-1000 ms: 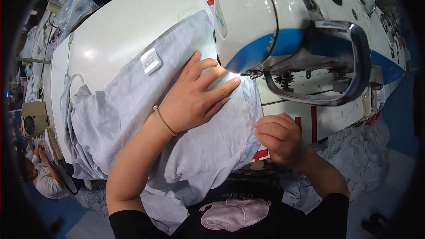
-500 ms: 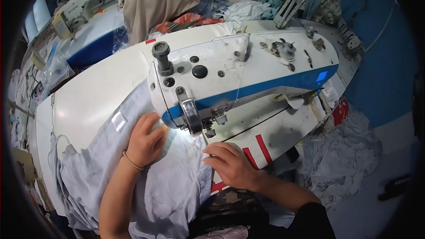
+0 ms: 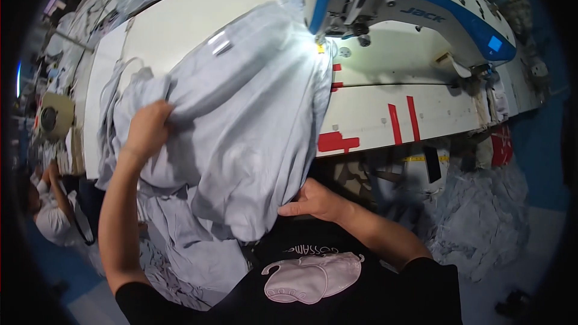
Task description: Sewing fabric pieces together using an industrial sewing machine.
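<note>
A light grey-blue garment (image 3: 241, 108) with a small white label (image 3: 220, 43) spreads over the tabletop and hangs off its front edge. Its far right corner lies under the lit needle area of a white and blue sewing machine (image 3: 415, 21). On the garment's left side, my left hand (image 3: 149, 129) is closed around bunched cloth, fingertips partly hidden in the folds. Near my body, my right hand (image 3: 318, 200) pinches the garment's right edge, just past the front of the table.
Red tape strips (image 3: 402, 121) mark the white sewing table (image 3: 361, 108). Below on the right are a dark phone-like object (image 3: 432, 164) and a heap of grey cloth (image 3: 481, 222). At far left, another person (image 3: 57, 210) sits beside a beige machine part (image 3: 55, 114).
My view has tilted down toward my body. My left hand has moved left, away from the needle, and grips the cloth. My right hand has come back along the garment's edge toward me.
</note>
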{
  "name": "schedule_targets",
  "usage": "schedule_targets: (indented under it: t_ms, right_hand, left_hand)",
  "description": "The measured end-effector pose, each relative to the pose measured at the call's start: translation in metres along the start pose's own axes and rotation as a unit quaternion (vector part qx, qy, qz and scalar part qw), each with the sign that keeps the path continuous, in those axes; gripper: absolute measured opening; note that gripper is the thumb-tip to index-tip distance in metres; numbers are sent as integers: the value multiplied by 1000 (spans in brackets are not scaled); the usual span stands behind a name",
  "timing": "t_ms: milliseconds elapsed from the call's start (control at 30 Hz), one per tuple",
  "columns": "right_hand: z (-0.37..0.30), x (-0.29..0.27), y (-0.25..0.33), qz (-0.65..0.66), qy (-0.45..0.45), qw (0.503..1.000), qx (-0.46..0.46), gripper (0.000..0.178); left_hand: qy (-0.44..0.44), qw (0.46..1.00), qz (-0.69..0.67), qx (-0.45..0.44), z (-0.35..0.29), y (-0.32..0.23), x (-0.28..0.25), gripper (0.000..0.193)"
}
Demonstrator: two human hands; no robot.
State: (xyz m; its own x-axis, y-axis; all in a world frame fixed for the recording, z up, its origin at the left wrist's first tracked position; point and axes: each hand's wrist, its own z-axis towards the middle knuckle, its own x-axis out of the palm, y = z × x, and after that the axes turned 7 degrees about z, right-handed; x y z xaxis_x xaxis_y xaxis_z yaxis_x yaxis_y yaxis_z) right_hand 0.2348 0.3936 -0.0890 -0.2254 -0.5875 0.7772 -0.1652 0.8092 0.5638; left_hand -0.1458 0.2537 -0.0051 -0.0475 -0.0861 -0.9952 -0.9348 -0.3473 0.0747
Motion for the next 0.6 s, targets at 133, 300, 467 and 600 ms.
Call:
schedule_targets:
  t_ms: [133, 300, 467, 600]
  right_hand:
    - [-78, 65, 60, -18, 28, 999, 5, 53]
    - [-107, 35, 3, -181, -86, 975, 100, 59]
    - [-102, -47, -57, -335, -208, 914, 93, 66]
    - [-88, -81, -32, -346, -320, 872, -134, 64]
  left_hand:
    - [-107, 981, 161, -26, 76, 33, -37, 17]
    - [-181, 967, 169, -49, 132, 65, -25, 22]
    - [-302, 953, 25, -13, 115, 75, 66, 26]
    - [-227, 972, 27, -56, 108, 67, 33, 37]
